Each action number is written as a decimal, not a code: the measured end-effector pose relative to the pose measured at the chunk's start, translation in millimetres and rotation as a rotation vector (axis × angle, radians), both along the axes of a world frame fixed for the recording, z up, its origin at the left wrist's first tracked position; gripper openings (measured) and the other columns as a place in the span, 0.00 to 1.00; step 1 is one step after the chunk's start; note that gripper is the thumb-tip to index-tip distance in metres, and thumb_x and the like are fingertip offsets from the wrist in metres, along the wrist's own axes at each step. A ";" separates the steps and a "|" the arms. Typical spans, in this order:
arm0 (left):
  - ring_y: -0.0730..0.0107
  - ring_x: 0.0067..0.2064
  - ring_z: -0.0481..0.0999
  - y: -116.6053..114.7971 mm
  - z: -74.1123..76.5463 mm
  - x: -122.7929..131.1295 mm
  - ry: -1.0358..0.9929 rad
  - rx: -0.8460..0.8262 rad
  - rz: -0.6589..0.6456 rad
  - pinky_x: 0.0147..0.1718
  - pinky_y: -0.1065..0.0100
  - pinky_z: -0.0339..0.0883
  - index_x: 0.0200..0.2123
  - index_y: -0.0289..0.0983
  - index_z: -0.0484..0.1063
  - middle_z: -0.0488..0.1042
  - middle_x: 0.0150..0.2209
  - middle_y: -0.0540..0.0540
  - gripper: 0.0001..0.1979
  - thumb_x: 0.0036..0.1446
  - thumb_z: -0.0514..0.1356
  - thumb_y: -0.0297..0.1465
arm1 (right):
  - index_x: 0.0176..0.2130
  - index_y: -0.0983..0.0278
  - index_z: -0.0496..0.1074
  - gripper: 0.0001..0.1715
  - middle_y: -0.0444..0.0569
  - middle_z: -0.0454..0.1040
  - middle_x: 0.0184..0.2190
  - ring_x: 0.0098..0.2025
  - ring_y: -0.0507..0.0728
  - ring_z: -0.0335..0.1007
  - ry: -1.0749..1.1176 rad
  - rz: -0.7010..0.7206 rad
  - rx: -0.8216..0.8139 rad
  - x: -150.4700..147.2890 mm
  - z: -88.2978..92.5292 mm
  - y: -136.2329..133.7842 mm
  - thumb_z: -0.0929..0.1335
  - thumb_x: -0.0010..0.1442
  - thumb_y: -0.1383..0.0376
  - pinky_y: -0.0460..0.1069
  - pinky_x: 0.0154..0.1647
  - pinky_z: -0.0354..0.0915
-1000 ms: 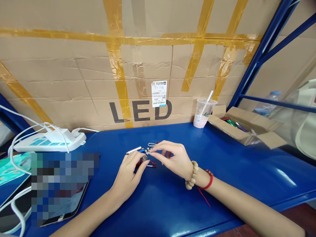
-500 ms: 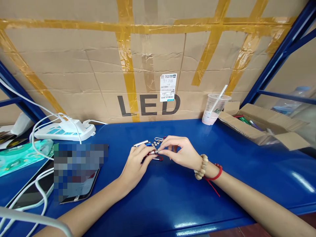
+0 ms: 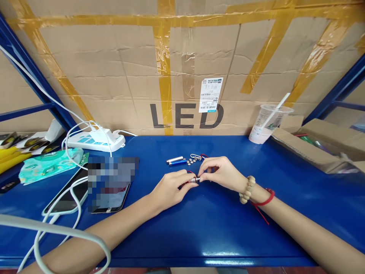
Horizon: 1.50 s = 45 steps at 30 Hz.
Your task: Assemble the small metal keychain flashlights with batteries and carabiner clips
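Note:
My left hand and my right hand meet over the blue table. Together they pinch a small red keychain flashlight, its silver end between my fingertips. The right wrist wears a wooden bead bracelet and a red string. Just behind my hands lie a blue and silver flashlight body, several small button cells and a metal clip.
A taped cardboard box marked LED forms the back wall. A white power strip with cables sits at left, beside a phone and green packet. A plastic cup with straw and an open carton stand at right.
The camera has turned left and down. My hands have drawn the red flashlight slightly nearer, away from the loose parts; my right fingers, earlier among the button cells, now pinch the flashlight's end.

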<state>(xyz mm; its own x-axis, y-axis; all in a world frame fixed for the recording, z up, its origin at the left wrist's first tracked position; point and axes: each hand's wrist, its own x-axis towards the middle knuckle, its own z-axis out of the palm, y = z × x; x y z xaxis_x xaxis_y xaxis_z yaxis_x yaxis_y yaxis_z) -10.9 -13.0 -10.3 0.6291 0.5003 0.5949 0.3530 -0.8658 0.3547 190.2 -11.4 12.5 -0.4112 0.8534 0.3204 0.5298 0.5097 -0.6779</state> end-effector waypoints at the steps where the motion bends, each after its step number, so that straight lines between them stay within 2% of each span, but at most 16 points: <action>1: 0.77 0.24 0.65 0.0 -0.2 -0.3 -0.001 0.009 0.002 0.26 0.76 0.61 0.36 0.34 0.73 0.68 0.24 0.50 0.13 0.62 0.51 0.33 | 0.26 0.64 0.75 0.14 0.44 0.74 0.25 0.25 0.49 0.65 -0.011 0.008 0.009 -0.4 -1.0 -0.3 0.70 0.52 0.55 0.45 0.27 0.59; 4: 0.76 0.25 0.66 0.3 -0.7 -0.8 0.014 0.015 0.009 0.26 0.76 0.61 0.35 0.35 0.72 0.69 0.25 0.49 0.13 0.63 0.50 0.34 | 0.27 0.63 0.75 0.14 0.44 0.74 0.25 0.26 0.50 0.67 -0.039 0.024 0.045 -1.6 -2.6 -2.2 0.68 0.54 0.55 0.46 0.29 0.60; 8: 0.75 0.27 0.68 0.2 -2.4 -1.8 0.068 0.025 0.013 0.27 0.75 0.62 0.35 0.35 0.72 0.71 0.27 0.48 0.15 0.64 0.48 0.35 | 0.26 0.63 0.75 0.14 0.44 0.74 0.26 0.24 0.49 0.65 -0.046 0.036 0.036 -3.1 -2.0 -4.5 0.68 0.54 0.56 0.45 0.28 0.61; 13: 0.75 0.28 0.70 0.3 -4.4 -3.2 0.100 0.041 0.058 0.27 0.74 0.61 0.36 0.36 0.72 0.72 0.28 0.48 0.15 0.63 0.48 0.36 | 0.26 0.64 0.74 0.16 0.45 0.73 0.24 0.21 0.48 0.64 -0.018 0.017 -0.049 -6.0 -0.7 -5.8 0.67 0.54 0.54 0.45 0.24 0.60; 20: 0.74 0.31 0.71 1.3 0.8 -1.9 0.126 -0.051 0.072 0.30 0.74 0.64 0.38 0.37 0.72 0.72 0.30 0.48 0.14 0.63 0.49 0.35 | 0.22 0.65 0.73 0.18 0.46 0.71 0.22 0.20 0.49 0.62 0.000 -0.075 -0.105 -11.0 0.9 -8.2 0.68 0.51 0.53 0.45 0.20 0.59; 25: 0.73 0.32 0.71 1.2 2.8 -1.1 0.113 -0.085 0.059 0.32 0.74 0.65 0.39 0.36 0.72 0.71 0.30 0.48 0.13 0.63 0.49 0.34 | 0.22 0.65 0.72 0.18 0.42 0.66 0.14 0.17 0.49 0.59 0.042 -0.069 -0.286 -10.5 3.3 -5.4 0.70 0.47 0.52 0.45 0.18 0.57; 29: 0.73 0.33 0.72 0.6 2.1 -0.1 0.073 -0.126 0.064 0.34 0.74 0.65 0.40 0.37 0.72 0.71 0.31 0.48 0.12 0.62 0.50 0.35 | 0.24 0.65 0.73 0.20 0.43 0.68 0.15 0.18 0.49 0.60 0.059 -0.013 -0.381 -6.6 3.7 -1.6 0.70 0.46 0.50 0.45 0.20 0.59; 38: 0.70 0.37 0.73 3.3 -0.5 0.5 0.072 -0.219 0.039 0.36 0.72 0.66 0.42 0.37 0.71 0.73 0.34 0.47 0.10 0.60 0.54 0.33 | 0.24 0.64 0.74 0.18 0.43 0.67 0.14 0.18 0.49 0.60 0.044 -0.037 -0.421 -2.4 0.4 5.1 0.72 0.43 0.51 0.44 0.19 0.59; 45: 0.70 0.41 0.73 -2.7 6.5 2.0 0.025 -0.245 0.016 0.43 0.70 0.65 0.42 0.35 0.68 0.74 0.39 0.45 0.11 0.63 0.48 0.29 | 0.21 0.64 0.72 0.17 0.42 0.67 0.14 0.17 0.48 0.60 0.101 -0.078 -0.451 -3.4 7.6 4.4 0.74 0.38 0.54 0.44 0.19 0.58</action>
